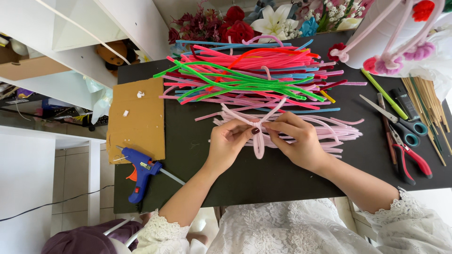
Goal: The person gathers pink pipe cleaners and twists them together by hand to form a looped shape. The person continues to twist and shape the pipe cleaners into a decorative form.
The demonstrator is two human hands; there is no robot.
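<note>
My left hand [229, 141]: my thumb and fingers are pinched shut on the pale pink fuzzy wire [259, 134], right at the spot where it crosses over itself.
My right hand [297, 138]: its fingertips are pinched shut on the same wire, touching the same crossing from the other side.
Where the wire is: between my two hands, in the middle of the black table [263, 178], just in front of me.
Which way it lies: a loop hangs down toward me, and two ends go up and away from me like a V. Its long way runs from me to the far side.
Which hand is nearer: both are touching it, so neither wins.
Pile of fuzzy wires [249, 75]: pink, green, blue and red ones, lying sideways just behind my hands.
Things that hold stuff: I see no box or bowl on the table. The white shelf [89, 28] on my left has a teddy bear [112, 54] inside.
Glue gun [141, 171]: blue, lying near my left arm.
Scissors [393, 117]: well off to my right.
</note>
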